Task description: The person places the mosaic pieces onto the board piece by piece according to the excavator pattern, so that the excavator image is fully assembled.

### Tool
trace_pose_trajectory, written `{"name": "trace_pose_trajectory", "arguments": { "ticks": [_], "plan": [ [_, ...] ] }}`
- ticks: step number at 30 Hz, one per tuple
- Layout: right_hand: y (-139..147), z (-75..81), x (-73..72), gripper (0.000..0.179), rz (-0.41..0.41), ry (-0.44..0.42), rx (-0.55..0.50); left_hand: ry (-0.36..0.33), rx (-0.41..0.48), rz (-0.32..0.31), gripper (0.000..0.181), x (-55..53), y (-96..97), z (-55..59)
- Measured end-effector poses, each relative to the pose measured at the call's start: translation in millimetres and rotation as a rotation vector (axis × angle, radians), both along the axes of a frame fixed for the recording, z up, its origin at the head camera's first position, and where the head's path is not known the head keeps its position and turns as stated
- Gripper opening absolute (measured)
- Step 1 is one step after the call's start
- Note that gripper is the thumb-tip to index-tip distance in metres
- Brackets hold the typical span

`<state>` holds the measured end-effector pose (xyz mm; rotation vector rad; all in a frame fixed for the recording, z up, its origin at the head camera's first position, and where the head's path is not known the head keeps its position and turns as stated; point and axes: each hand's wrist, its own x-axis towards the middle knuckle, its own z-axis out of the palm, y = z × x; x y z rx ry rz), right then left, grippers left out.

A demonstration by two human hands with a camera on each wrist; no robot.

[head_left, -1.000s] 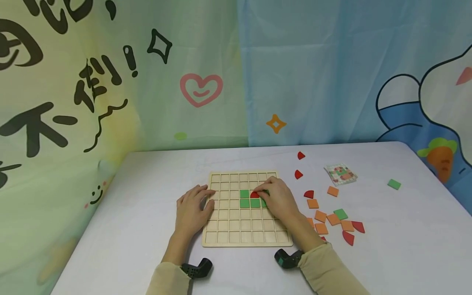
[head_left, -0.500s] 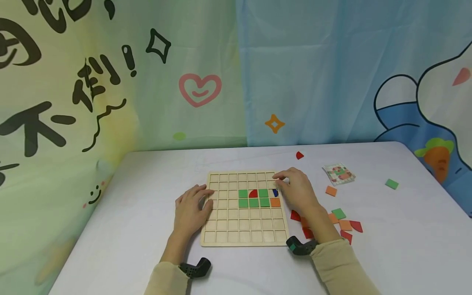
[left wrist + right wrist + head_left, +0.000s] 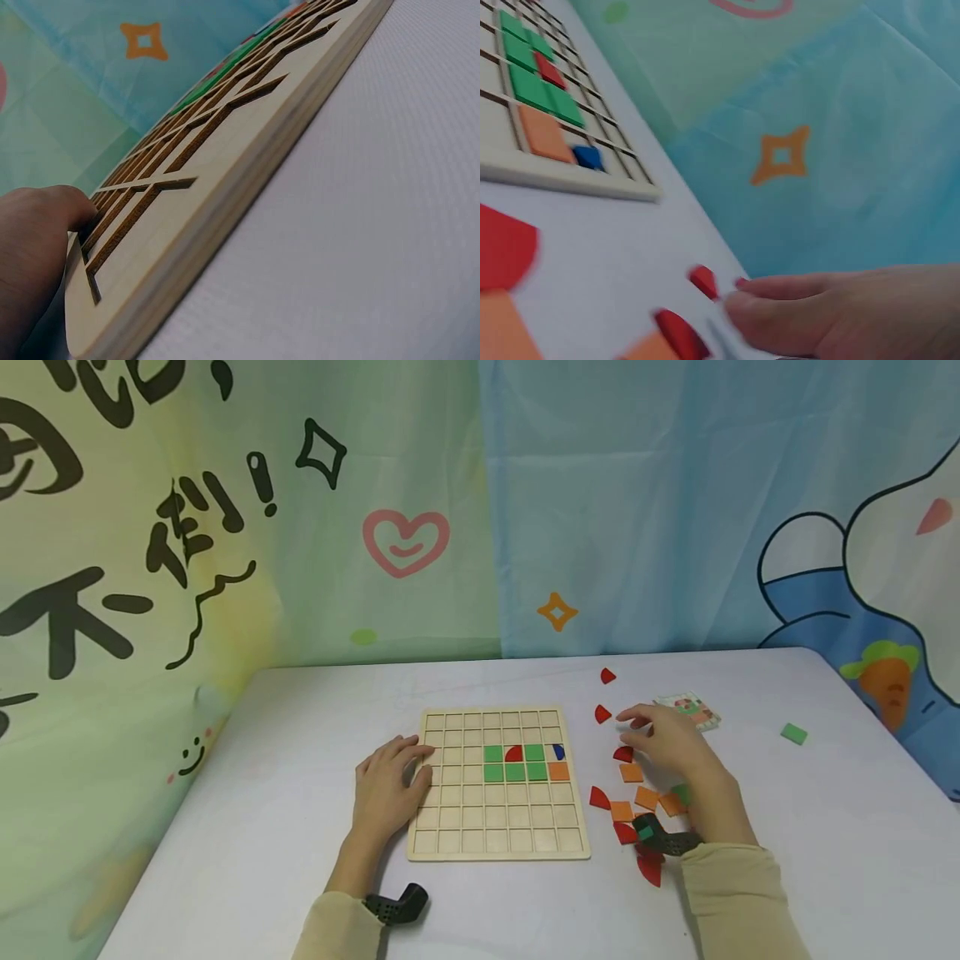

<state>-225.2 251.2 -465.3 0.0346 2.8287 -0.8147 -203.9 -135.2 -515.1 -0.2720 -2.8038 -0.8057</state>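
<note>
Right beside the wooden grid board (image 3: 498, 842), my left hand (image 3: 392, 783) rests with its fingertips at the left edge, relaxed and grasping nothing. My right hand (image 3: 666, 740) is over the table (image 3: 525, 910) to the right of the board, thumb and forefinger apart, and I see nothing held between them. Close to its fingertips lie a red quarter-round (image 3: 603, 714) and, nearer me, another red piece (image 3: 622, 753) just beyond an orange tile (image 3: 632, 772). The patterned card (image 3: 701, 713) shows partly behind that hand. On the board, five green squares (image 3: 492, 772), one red piece (image 3: 513, 754), one orange square (image 3: 558, 772) and a small blue piece (image 3: 559, 752) sit in two neighbouring rows. More red and orange pieces lie scattered around my right wrist, while a lone green tile (image 3: 794, 733) lies well apart, farther right.
</note>
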Motion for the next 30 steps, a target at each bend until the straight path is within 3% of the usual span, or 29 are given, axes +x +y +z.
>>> {"name": "trace_pose_trajectory", "arguments": {
  "ticks": [5,10,19,30],
  "plan": [
    [11,5.9,6.5,0.043,0.083,-0.121,0.034,-0.006,0.004,0.000,0.027,-0.3,-0.2,-0.5],
    [9,6.8,8.0,0.045,0.099,-0.195,0.069,-0.008,0.002,0.004,0.027,-0.1,-0.5,-0.5],
    [-1,0.3,5.4,0.018,0.072,-0.136,0.031,-0.010,-0.003,-0.004,0.027,0.2,0.0,-0.2],
    [-8,-0.3,2.8,0.015,0.092,-0.060,0.025,-0.015,0.000,-0.003,0.027,0.8,0.0,1.4]
  ]
}}
